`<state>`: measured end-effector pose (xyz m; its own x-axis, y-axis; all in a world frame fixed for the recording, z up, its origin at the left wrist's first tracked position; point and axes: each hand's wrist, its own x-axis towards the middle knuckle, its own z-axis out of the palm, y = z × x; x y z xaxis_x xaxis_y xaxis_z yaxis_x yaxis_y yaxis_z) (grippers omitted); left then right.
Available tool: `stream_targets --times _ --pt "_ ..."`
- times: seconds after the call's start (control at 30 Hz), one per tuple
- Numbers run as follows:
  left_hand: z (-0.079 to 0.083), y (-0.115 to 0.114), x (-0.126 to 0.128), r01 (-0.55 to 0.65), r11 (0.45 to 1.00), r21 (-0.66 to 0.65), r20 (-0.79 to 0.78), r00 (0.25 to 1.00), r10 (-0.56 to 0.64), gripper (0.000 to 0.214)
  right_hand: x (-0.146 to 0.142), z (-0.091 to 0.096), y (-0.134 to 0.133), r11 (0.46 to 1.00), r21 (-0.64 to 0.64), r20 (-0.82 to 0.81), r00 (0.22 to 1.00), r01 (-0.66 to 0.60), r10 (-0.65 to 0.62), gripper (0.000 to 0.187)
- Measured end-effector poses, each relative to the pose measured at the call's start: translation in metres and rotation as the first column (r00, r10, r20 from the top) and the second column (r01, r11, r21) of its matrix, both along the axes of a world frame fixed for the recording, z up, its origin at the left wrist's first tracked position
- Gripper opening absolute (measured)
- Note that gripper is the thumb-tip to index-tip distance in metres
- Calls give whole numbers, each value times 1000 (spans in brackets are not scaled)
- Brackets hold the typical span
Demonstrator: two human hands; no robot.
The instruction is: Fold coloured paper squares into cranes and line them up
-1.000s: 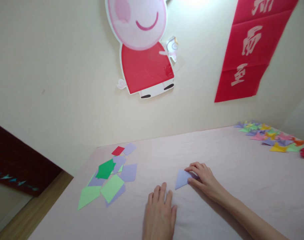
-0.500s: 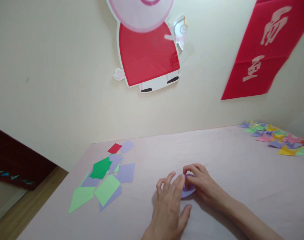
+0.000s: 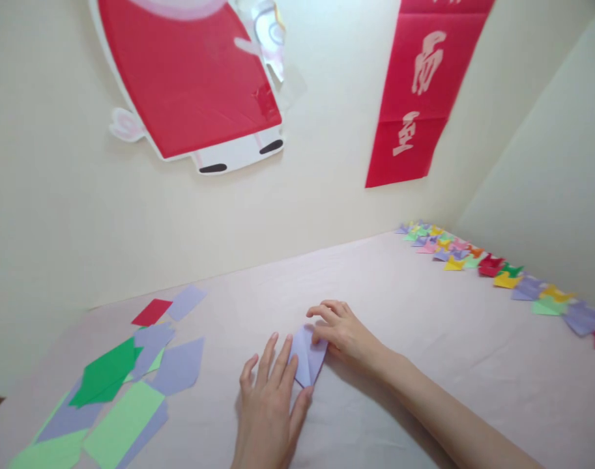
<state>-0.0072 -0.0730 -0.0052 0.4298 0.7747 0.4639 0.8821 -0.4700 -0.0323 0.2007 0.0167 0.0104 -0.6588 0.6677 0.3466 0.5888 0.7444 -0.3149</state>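
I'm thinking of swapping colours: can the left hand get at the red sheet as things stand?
Probably yes. The left hand is busy at the creased purple paper, but nothing upright shows between it and the red sheet, which lies uncovered beyond a flat purple sheet.

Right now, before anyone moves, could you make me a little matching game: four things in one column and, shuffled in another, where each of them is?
Things:
1. Creased paper
2. Banner
3. Red sheet
4. Folded shapes

Places:
A. In a row along the right side of the table
B. Between the left hand and the right hand
C. Up on the wall
D. Lying flat, left of both hands

Pairs: 1-B, 2-C, 3-D, 4-A
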Motion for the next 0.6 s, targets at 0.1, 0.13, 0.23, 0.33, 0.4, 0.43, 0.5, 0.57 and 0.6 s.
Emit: stream_targets --times 0.1,0.13,0.23,0.33,0.4,0.43,0.5,0.57,0.6 --pt "-10 1 -5 118 993 -3 65 991 -118 42 6 1 -7 997 75 109 994 7 -15 17" --pt "-12 1 -6 135 991 -19 87 987 -133 45 7 1 -12 996 94 130 991 -2 -10 17" --pt "-14 -5 -5 140 988 -63 104 986 -133 51 9 -3 -28 989 131 138 989 -67 49 18" --pt "-14 -12 0 102 991 -81 86 992 -95 52 13 -8 -36 988 92 94 989 -120 111 12" --pt "-15 -16 3 65 993 -100 89 994 -56 53 14 -10 -34 996 19 9 996 -91 91 11" --pt "-16 -18 4 47 993 -110 95 995 -37 53 14 -9 -32 997 -30 -32 997 -67 66 11" --pt "-17 -22 5 6 991 -132 106 994 8 57 10 -6 -25 991 -134 -73 997 -19 9 14" --pt "-18 -26 7 -49 986 -157 109 992 67 62 2 -1 -20 971 -232 -65 995 63 -80 16" --pt "-18 -27 7 -76 983 -167 106 990 94 64 -3 1 -17 956 -272 -49 990 113 -131 17"
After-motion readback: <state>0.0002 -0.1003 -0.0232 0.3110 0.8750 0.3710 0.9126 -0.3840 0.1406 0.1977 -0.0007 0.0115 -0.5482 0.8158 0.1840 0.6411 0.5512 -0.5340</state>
